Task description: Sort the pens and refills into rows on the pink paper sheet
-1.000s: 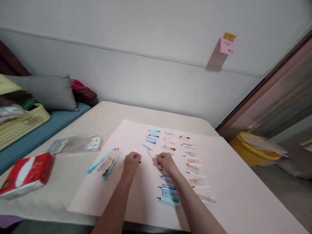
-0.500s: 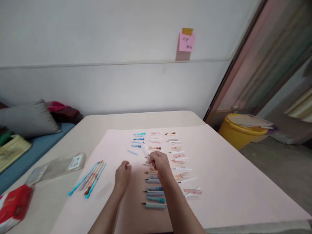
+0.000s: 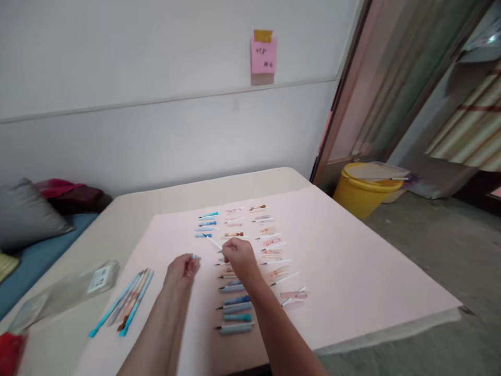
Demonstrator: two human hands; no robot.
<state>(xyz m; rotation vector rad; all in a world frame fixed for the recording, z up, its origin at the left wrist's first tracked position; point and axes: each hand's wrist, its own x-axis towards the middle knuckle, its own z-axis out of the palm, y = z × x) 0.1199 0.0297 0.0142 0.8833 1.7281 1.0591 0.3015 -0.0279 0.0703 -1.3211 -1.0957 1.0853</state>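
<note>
My right hand [image 3: 237, 251] pinches a thin white pen refill [image 3: 213, 242] with a dark tip, which points up and to the left above the pink sheet. My left hand [image 3: 180, 270] is closed beside it, with a bit of a light blue pen part [image 3: 194, 256] showing at its fingertips; the fingers hide most of that part. Under and in front of my right hand runs a column of pen parts and dark-tipped refills [image 3: 237, 329]. Farther off lie small blue pen parts [image 3: 207, 223]. Another column of pinkish pen parts [image 3: 273, 242] and white refills lies to the right.
Several assembled-looking pens [image 3: 135, 297] lie in a bunch at the left on the pink sheet [image 3: 344, 292]. Beyond them is a clear plastic bag [image 3: 74, 292] with a white label. A red packet [image 3: 11, 350] sits at the near left. A yellow bucket [image 3: 362, 196] stands on the floor at right.
The light blue pen part that lay loose ahead of my left hand is gone from the sheet, and blue shows in that hand. The refill has tilted lower leftward. The view has turned right.
</note>
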